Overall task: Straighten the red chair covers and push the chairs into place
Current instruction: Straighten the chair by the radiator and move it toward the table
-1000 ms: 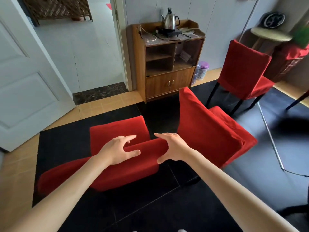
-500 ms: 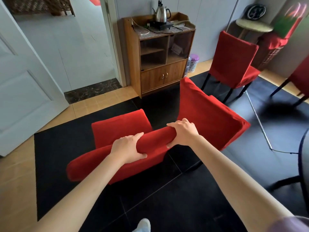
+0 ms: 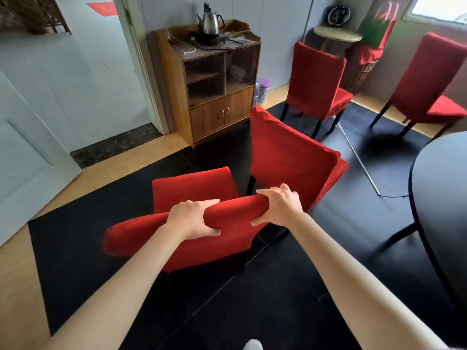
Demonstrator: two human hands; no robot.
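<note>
The red fabric chair cover (image 3: 202, 238) nearest the camera wraps a dining chair that stands on the black floor mat (image 3: 75, 248) in the near middle of the room, its backrest top towards the person and its seat on the far side. The left hand (image 3: 193, 218) grips the padded top edge of that backrest, fingers over the far side and thumb curled under on the near side. The right hand (image 3: 278, 204) grips the same top edge at its right end, fingers wrapped over the corner, thumb on the near face. The two hands are apart along the edge.

Just beyond to the right stands a second red-covered chair (image 3: 290, 157), its back turned to the left, close beside the held one; whether they touch cannot be told. Two more red-covered chairs stand far right: one (image 3: 318, 84) near the wall and another (image 3: 427, 82) at the right edge.

A dark round surface (image 3: 442, 188) shows at the right. Against the far wall stands a brown wooden cabinet (image 3: 217, 92) with a metal kettle (image 3: 209, 20) on top. A white door (image 3: 22, 147) stands open at the left.
</note>
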